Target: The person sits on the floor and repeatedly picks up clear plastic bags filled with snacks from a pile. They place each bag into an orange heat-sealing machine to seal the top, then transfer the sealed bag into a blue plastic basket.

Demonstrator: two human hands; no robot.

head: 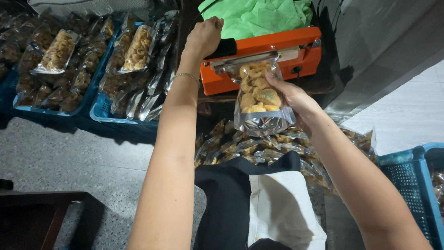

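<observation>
Head view: two hands, left hand [202, 37] pressing one orange sealer [277, 51], right hand [291, 97] holding one pouch [260, 99].

**Snack pouches in view**

Clear-front pouch [260, 99] with silver foil back and base, upright, filled with pale golden fried pieces; its top edge sits in the orange sealer [277, 55]. Right hand [296, 99] holds its side in its grip.

Loose heap of pouches [240, 143], same kind, lying flat just below it.

Blue crates [99, 113], upper left, packed with filled pouches; two lighter packs [58, 51] lie on top.
</observation>
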